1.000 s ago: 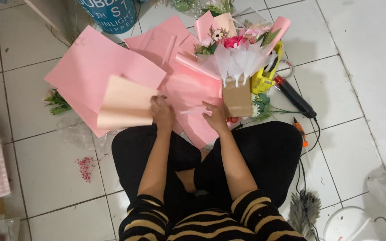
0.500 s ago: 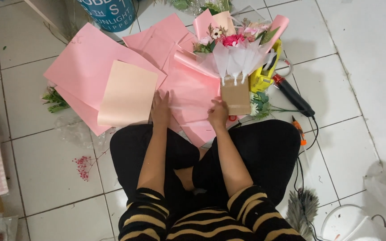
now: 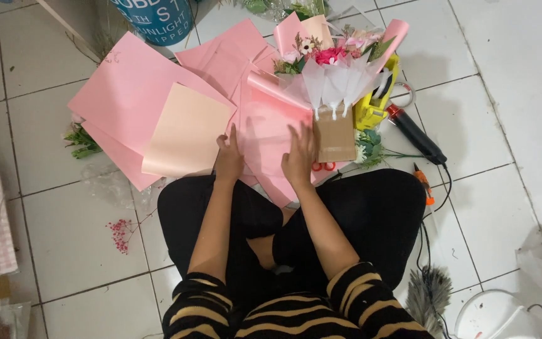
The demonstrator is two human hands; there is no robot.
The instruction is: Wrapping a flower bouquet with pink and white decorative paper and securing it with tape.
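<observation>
I sit cross-legged on a white tiled floor. My left hand (image 3: 229, 157) and my right hand (image 3: 299, 154) lie flat, fingers spread, on a pink wrapping sheet (image 3: 270, 129) in front of my knees. A peach sheet (image 3: 186, 129) lies flat just left of my left hand, on top of larger pink sheets (image 3: 123, 94). Right of my right hand stands a flower bouquet (image 3: 334, 69) with white wrap and a brown paper base (image 3: 335, 135).
A yellow tool (image 3: 371, 110) and a black glue gun (image 3: 416, 135) with its cord lie right of the bouquet. Red-handled scissors (image 3: 323, 166) peek from under the paper. A blue bucket (image 3: 155, 19) stands at the back. Green sprigs (image 3: 83, 141) and red bits (image 3: 120, 232) lie left.
The peach sheet, earlier folded over, now lies open and flat. My hands have moved forward onto the pink sheet and spread out.
</observation>
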